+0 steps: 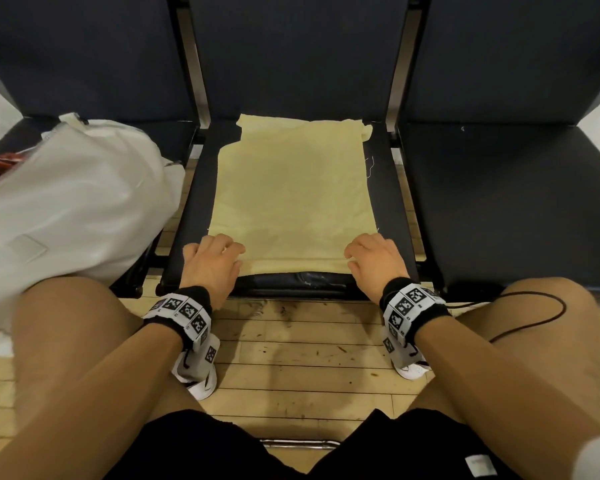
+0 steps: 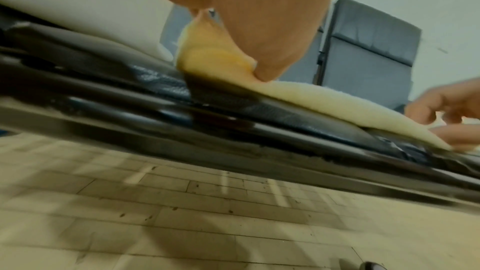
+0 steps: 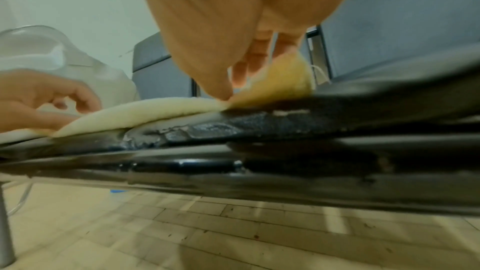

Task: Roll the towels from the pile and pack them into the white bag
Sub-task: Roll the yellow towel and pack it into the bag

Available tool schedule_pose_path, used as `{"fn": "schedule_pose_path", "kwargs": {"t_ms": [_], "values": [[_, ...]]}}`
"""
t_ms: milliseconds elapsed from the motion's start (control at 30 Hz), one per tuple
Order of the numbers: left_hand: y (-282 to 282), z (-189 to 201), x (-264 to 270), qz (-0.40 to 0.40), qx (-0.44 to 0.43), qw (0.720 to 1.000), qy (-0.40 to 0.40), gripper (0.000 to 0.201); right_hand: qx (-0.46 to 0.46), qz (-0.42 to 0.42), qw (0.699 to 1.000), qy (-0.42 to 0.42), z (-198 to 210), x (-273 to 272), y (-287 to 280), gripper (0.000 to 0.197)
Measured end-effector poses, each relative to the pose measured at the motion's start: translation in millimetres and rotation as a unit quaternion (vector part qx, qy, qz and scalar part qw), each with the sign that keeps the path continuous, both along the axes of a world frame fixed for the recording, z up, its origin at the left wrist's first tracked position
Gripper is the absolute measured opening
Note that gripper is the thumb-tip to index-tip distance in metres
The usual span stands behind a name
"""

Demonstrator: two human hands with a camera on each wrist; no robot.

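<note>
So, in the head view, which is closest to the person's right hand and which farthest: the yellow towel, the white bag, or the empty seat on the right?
From the right hand:
1. Yellow towel: its fingers pinch the near right corner on the middle seat.
2. Empty seat: just to the right, across the gap.
3. White bag: far left, beyond the left hand.
</note>
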State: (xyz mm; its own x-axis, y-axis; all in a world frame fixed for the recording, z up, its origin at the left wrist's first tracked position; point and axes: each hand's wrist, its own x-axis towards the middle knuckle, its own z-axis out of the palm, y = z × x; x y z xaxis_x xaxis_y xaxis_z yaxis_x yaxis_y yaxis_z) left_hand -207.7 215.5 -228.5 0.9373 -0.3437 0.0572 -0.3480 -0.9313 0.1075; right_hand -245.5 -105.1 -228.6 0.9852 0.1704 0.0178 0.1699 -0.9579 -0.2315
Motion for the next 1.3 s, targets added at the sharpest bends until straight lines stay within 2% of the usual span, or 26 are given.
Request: {"fn": "schedule_pose_path", "kwargs": {"t_ms": [100, 133, 167, 267, 500, 700, 767, 833, 900, 967, 1033, 1133, 1300], "values": [[-7, 3, -3, -0.068, -0.001, 0.998, -0.014, 0.02, -0.029, 0.052, 0.998, 0.035, 1, -1, 10, 0.033], [-10, 4, -5, -0.07, 0.001, 0.998, 0.0, 0.013, -0.025, 0.05, 0.997, 0.062, 2, -2, 11, 0.036], [-12, 5, -8, -0.066, 0.0, 0.998, 0.015, 0.006, -0.019, 0.038, 0.996, 0.082, 3, -3, 12, 0.036], [-15, 1, -14, -0.045, 0.032, 0.997, 0.063, 0.027, -0.008, 0.018, 0.996, 0.09, 5, -6, 11, 0.031], [-14, 3, -10, -0.004, 0.075, 0.994, 0.08, 0.035, -0.02, 0.011, 0.99, 0.137, 5, -3, 8, 0.043], [-9, 6, -3, 0.059, 0.072, 0.992, 0.082, 0.026, 0.011, -0.016, 0.983, 0.182, 6, -4, 9, 0.047], [-6, 4, -3, 0.077, 0.065, 0.99, 0.096, 0.025, 0.036, -0.028, 0.986, 0.159, 2, -3, 8, 0.043], [-4, 2, -3, 0.082, 0.068, 0.99, 0.088, 0.029, 0.03, -0.004, 0.996, 0.086, -3, -2, 6, 0.037], [-5, 2, -4, 0.063, 0.061, 0.995, 0.048, 0.035, 0.005, 0.032, 0.999, 0.022, -7, -2, 4, 0.031], [-10, 3, -3, 0.017, 0.031, 0.999, 0.034, 0.04, 0.003, 0.058, 0.998, 0.001, -3, -3, 8, 0.033], [-13, 1, -4, -0.024, -0.001, 0.998, 0.055, 0.036, 0.003, 0.072, 0.997, 0.03, 1, -6, 13, 0.031], [-14, 0, -8, -0.046, -0.033, 0.997, 0.057, 0.021, 0.016, 0.046, 0.997, 0.058, 5, -10, 14, 0.029], [-10, -1, -7, -0.063, -0.011, 0.995, 0.082, 0.032, 0.002, 0.022, 0.993, 0.116, 9, -5, 12, 0.036]]}}
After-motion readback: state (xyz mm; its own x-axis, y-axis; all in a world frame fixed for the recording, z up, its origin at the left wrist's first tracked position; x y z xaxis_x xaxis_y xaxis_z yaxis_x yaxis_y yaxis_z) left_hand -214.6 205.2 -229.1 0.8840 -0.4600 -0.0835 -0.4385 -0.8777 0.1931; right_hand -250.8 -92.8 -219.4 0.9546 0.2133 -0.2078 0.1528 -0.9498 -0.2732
